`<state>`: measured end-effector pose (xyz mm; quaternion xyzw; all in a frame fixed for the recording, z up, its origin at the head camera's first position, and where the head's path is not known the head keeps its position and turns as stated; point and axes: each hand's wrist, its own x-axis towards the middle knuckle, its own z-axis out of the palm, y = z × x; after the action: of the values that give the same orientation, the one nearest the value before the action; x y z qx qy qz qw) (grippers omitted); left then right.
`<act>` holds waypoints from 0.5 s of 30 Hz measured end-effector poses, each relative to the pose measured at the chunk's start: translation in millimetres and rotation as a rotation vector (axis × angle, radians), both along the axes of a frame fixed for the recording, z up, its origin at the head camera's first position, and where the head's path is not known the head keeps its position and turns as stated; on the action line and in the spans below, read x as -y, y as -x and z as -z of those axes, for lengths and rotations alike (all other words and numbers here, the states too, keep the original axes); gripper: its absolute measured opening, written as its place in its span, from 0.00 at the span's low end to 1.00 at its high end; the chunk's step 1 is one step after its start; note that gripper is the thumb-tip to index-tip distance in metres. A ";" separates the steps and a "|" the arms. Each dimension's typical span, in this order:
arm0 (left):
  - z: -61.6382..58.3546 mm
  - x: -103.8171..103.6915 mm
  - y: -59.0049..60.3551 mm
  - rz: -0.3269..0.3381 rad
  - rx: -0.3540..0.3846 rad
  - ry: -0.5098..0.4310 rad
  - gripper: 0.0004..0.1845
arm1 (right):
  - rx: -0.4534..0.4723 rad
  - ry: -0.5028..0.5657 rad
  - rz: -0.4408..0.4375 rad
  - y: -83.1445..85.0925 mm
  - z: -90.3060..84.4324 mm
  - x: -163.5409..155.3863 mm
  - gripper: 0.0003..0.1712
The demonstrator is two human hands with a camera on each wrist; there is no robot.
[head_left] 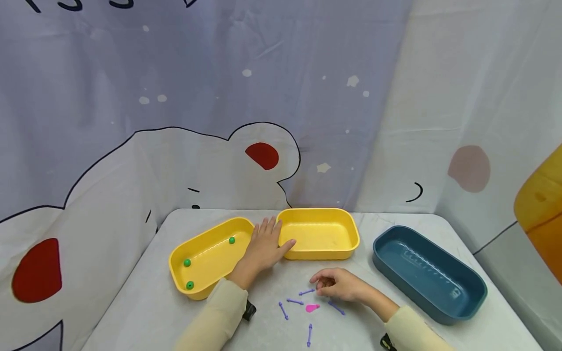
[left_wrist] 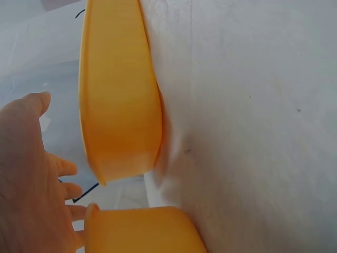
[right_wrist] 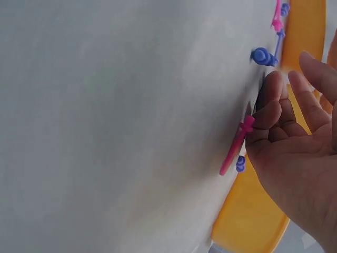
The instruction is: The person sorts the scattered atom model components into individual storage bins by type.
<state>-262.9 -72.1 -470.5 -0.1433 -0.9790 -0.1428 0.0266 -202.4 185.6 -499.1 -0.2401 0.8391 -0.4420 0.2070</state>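
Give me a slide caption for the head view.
Left hand rests between two yellow trays; right hand hovers over purple sticks.

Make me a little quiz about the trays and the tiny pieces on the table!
1. True or false: the left yellow tray holds three green beads.
2. Which tray does the left hand touch with its thumb? A) the blue tray B) the right yellow tray C) neither
3. Fill in: among the purple pins on the table lies one piece of ____ colour, just left of the right hand.

Key: 1 true. 2 B, the thumb lies against its near rim. 3 pink, the pink piece.
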 end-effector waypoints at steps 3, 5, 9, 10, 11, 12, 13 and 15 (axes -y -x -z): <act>3.4 -4.0 3.5 -0.002 0.008 0.011 0.48 | -0.014 -0.025 -0.011 0.2 0.9 0.3 0.13; 4.5 -6.4 4.9 0.002 0.014 0.007 0.48 | -0.027 -0.040 -0.015 0.3 1.0 0.6 0.13; 5.3 -10.2 7.2 0.010 0.022 0.016 0.48 | -0.064 -0.067 -0.028 0.6 -0.6 2.3 0.13; 5.7 -11.0 7.9 0.013 0.019 0.015 0.48 | -0.071 -0.071 -0.032 0.7 -1.3 3.1 0.13; 6.2 -11.8 8.6 0.016 0.015 0.014 0.48 | -0.077 -0.074 -0.035 0.8 -1.7 4.0 0.13; 6.7 -12.6 9.3 0.018 0.013 0.017 0.48 | -0.081 -0.077 -0.037 1.0 -1.8 4.7 0.12; 7.3 -13.4 10.0 0.023 0.006 0.013 0.47 | -0.085 -0.080 -0.039 1.2 -2.1 5.5 0.12; 8.5 -15.1 11.4 0.028 0.003 0.008 0.47 | -0.087 -0.086 -0.041 1.7 -1.8 6.9 0.12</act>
<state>-274.3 -57.0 -479.0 -0.1568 -0.9775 -0.1396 0.0225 -204.1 178.7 -497.3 -0.2668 0.8606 -0.3903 0.1895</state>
